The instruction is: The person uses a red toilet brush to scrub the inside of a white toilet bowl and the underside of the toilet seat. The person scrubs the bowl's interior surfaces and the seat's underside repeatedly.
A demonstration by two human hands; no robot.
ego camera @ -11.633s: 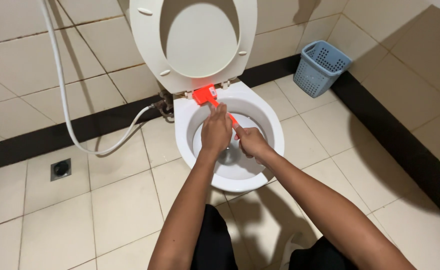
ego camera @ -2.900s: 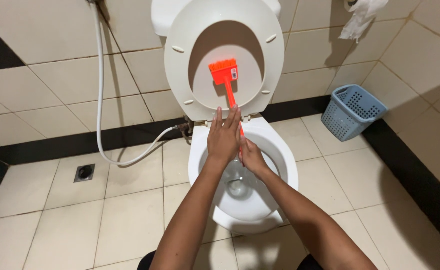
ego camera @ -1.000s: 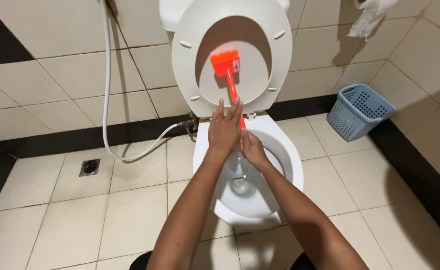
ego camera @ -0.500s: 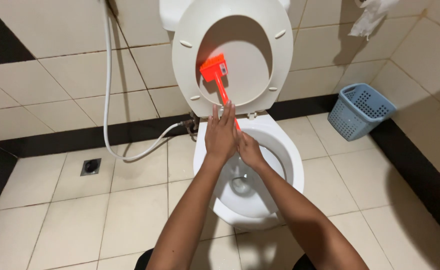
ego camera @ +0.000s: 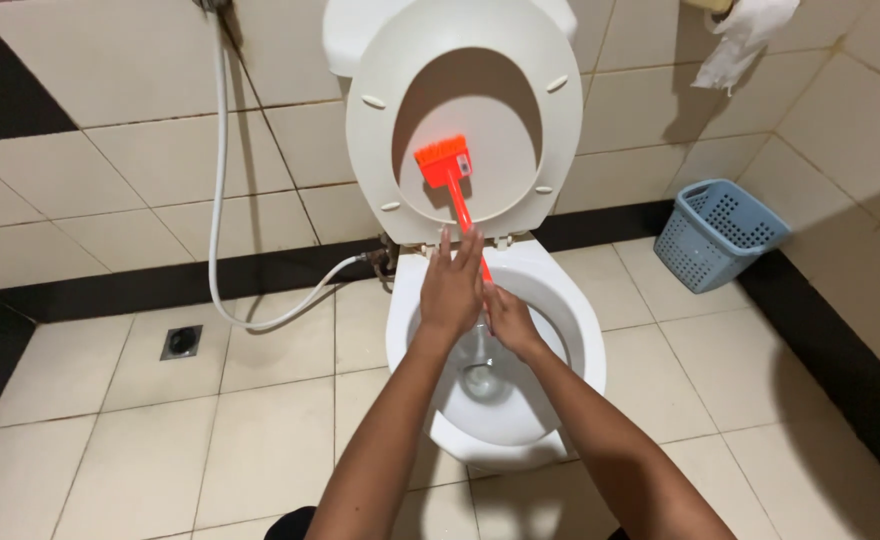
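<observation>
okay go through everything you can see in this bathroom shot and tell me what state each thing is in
toilet seat: raised, leaning back.
toilet bowl: uncovered, water at the bottom.
orange brush: handle upright, gripped, lower end in the bowl.
left hand: closed on the handle.
right hand: closed on the handle, lower down.
blue basket: upright on the floor.
spray hose: hanging, slack.

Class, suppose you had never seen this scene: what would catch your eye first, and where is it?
The bright orange plastic brush handle stands out, sticking up in front of the raised white toilet seat. Both hands, left hand and right hand, grip it over the white toilet bowl. A blue perforated plastic basket sits by the right wall.
</observation>
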